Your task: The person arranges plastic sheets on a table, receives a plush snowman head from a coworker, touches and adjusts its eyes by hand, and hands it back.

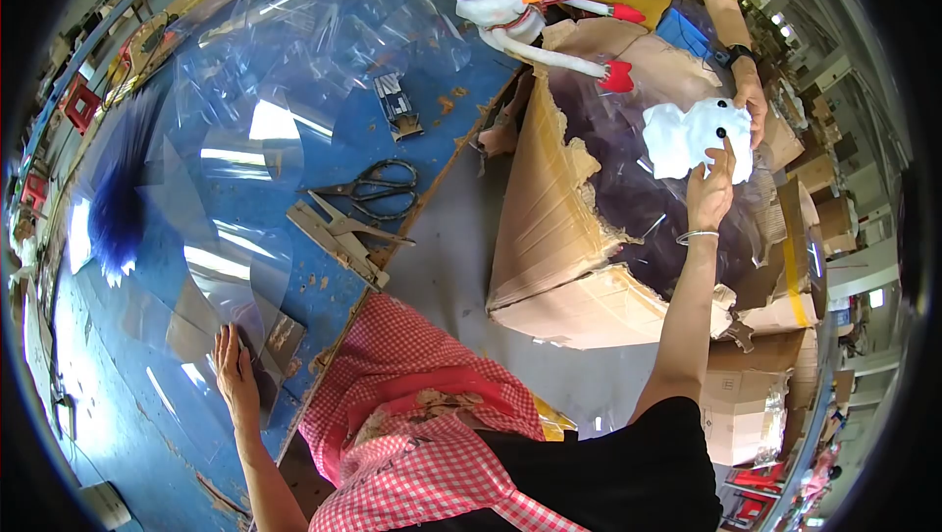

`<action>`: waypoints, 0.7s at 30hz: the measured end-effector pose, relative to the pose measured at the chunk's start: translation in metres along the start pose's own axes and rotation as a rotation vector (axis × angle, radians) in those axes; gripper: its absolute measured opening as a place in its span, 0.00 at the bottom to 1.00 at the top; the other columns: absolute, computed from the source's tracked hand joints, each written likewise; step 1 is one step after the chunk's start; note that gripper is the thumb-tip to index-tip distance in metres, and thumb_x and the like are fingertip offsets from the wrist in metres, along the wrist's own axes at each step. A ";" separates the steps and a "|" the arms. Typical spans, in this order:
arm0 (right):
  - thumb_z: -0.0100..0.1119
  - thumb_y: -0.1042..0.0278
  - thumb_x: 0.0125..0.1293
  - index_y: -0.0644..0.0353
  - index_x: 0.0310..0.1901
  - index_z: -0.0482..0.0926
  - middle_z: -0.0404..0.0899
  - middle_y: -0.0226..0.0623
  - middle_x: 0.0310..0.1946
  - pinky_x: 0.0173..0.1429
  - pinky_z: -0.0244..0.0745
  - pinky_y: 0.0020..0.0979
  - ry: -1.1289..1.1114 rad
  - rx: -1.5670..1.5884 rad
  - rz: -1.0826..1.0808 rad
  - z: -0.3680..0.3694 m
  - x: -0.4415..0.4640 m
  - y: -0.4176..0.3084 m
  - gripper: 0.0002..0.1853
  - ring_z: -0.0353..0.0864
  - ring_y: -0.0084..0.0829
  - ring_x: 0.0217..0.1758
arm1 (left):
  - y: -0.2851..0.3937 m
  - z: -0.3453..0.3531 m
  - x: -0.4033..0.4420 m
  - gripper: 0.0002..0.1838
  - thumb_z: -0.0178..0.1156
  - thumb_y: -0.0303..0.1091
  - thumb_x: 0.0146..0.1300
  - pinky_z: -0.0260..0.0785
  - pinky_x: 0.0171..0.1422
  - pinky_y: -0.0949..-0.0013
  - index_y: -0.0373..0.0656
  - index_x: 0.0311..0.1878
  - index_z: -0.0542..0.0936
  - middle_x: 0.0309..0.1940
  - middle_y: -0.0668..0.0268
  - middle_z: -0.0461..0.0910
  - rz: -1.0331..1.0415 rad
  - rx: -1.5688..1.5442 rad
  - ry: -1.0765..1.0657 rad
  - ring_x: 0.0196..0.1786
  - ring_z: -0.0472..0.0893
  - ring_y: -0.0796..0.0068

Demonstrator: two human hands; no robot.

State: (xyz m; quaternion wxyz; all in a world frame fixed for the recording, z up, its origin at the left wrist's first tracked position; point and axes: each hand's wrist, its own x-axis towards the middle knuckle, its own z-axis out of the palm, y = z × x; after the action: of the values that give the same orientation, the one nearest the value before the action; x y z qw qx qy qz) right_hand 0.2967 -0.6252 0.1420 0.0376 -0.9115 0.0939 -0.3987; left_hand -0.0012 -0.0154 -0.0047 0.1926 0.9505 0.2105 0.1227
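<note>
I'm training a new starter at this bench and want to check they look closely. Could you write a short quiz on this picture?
1. What lies under the wearer's left hand?
2. True or false: the scissors lie inside the torn box.
3. The wearer's right hand has its fingers against which thing?
a) the top hat
b) the white plush
c) the red stool

Key:
1. Clear plastic sheet.
2. False: they lie on the blue table.
3. b
</note>
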 end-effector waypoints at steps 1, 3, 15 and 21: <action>0.56 0.80 0.52 0.62 0.40 0.72 0.66 0.39 0.62 0.46 0.75 0.39 0.006 0.003 -0.012 -0.001 0.003 0.000 0.12 0.78 0.44 0.49 | 0.000 0.000 0.000 0.21 0.48 0.30 0.66 0.49 0.73 0.57 0.45 0.63 0.70 0.64 0.57 0.67 -0.002 0.002 -0.002 0.69 0.61 0.57; 0.56 0.80 0.52 0.62 0.38 0.73 0.66 0.40 0.62 0.47 0.75 0.38 0.016 0.008 -0.035 -0.002 0.011 -0.001 0.11 0.78 0.44 0.50 | 0.001 -0.001 0.000 0.21 0.48 0.31 0.66 0.49 0.73 0.57 0.46 0.63 0.70 0.64 0.57 0.67 -0.004 0.007 -0.006 0.69 0.61 0.57; 0.55 0.78 0.52 0.58 0.39 0.74 0.65 0.38 0.64 0.44 0.75 0.40 0.009 0.022 -0.040 0.012 0.046 -0.002 0.11 0.80 0.45 0.44 | -0.001 0.002 -0.001 0.21 0.48 0.31 0.67 0.48 0.73 0.57 0.45 0.63 0.69 0.64 0.56 0.66 -0.002 -0.001 0.011 0.69 0.61 0.57; 0.52 0.79 0.51 0.58 0.41 0.74 0.63 0.38 0.65 0.43 0.74 0.39 0.024 0.090 -0.074 0.017 0.044 -0.030 0.13 0.81 0.44 0.40 | -0.004 0.004 -0.002 0.21 0.47 0.31 0.67 0.48 0.73 0.57 0.45 0.63 0.69 0.64 0.56 0.66 0.000 0.000 0.009 0.69 0.61 0.57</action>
State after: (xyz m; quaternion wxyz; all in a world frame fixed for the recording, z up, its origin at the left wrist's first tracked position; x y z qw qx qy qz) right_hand 0.3424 -0.6047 0.1668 0.0627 -0.9069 0.0423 -0.4145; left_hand -0.0030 -0.0137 -0.0098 0.1916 0.9500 0.2112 0.1268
